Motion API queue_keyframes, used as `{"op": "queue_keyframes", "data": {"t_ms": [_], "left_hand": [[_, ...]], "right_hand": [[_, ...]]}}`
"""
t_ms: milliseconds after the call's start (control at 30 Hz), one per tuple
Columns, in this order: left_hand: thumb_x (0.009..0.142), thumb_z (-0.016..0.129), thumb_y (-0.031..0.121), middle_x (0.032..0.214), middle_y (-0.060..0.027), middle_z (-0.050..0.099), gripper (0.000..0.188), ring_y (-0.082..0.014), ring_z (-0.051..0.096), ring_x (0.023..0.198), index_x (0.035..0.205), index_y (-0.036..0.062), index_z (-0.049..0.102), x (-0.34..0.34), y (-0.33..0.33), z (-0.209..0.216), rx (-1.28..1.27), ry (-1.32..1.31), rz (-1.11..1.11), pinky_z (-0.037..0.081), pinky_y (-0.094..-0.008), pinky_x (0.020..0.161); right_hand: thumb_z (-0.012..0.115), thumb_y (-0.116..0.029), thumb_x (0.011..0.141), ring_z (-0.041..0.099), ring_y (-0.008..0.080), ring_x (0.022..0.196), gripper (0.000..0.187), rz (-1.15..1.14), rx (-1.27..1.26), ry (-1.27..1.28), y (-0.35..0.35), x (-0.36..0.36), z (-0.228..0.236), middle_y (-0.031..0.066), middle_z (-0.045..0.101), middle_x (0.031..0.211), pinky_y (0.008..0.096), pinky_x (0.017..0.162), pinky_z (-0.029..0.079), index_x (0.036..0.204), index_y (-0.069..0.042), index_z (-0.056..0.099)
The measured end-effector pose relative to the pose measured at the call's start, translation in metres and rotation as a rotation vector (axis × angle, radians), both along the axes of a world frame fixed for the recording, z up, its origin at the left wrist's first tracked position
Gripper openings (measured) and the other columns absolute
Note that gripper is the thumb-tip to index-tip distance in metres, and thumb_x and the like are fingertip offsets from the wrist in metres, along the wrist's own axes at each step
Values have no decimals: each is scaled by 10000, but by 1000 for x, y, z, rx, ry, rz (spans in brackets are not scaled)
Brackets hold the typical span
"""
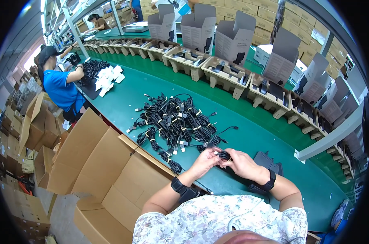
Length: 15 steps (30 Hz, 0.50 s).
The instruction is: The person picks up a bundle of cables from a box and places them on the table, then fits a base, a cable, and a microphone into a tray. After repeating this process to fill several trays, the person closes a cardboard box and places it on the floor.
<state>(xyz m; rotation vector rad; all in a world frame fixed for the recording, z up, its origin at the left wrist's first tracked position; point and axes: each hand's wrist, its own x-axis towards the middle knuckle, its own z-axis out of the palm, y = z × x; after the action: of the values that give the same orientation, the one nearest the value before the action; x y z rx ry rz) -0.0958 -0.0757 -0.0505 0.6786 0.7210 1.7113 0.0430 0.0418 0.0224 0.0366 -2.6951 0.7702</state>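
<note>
Close in front of my body, both hands are closed on one coiled black USB cable [224, 155]. My left hand [206, 162] pinches its left side, near a pale connector tip. From the right, my right hand [242, 164] wraps its fingers round the coil. Just beyond them lies a heap of black USB cables [174, 118], most bundled with light ties, with silver plugs sticking out. Dark wristbands circle both wrists. Black flat pieces [269, 162] lie beside my right hand, partly hidden by it.
An open cardboard box [127, 191] stands against the green table [119, 103] at my left. Moulded trays [227, 77] with upright printed boxes line the far belt. A co-worker in blue [64, 87] works at far left beside white pieces [109, 78]. A metal post [331, 136] rises at right.
</note>
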Motion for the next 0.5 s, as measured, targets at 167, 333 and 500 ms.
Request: {"op": "queue_keyframes", "data": {"t_ms": [167, 333, 500], "left_hand": [[920, 483, 76, 879, -105, 594, 182, -165, 590, 751, 1093, 36, 442, -5, 5, 3, -11, 117, 38, 478, -272, 711], [920, 472, 54, 876, -108, 593, 180, -157, 592, 750, 1094, 24, 437, -4, 5, -8, -25, 292, 70, 478, -266, 694], [925, 455, 39, 875, -108, 592, 159, -149, 591, 738, 1081, 13, 442, -5, 10, -8, -51, 326, 64, 477, -256, 677]], "right_hand": [[632, -125, 806, 605, 323, 865, 430, -262, 60, 55, 32, -1, 16, 181, 589, 1024, 369, 695, 496, 1190, -52, 453], [584, -197, 858, 609, 296, 836, 391, -586, -23, 158, 113, -20, 48, 179, 602, 970, 346, 726, 481, 1203, -67, 455], [549, -255, 880, 606, 323, 874, 399, -874, 92, 25, 202, -36, 77, 204, 627, 954, 341, 747, 474, 1211, -50, 459]]}}
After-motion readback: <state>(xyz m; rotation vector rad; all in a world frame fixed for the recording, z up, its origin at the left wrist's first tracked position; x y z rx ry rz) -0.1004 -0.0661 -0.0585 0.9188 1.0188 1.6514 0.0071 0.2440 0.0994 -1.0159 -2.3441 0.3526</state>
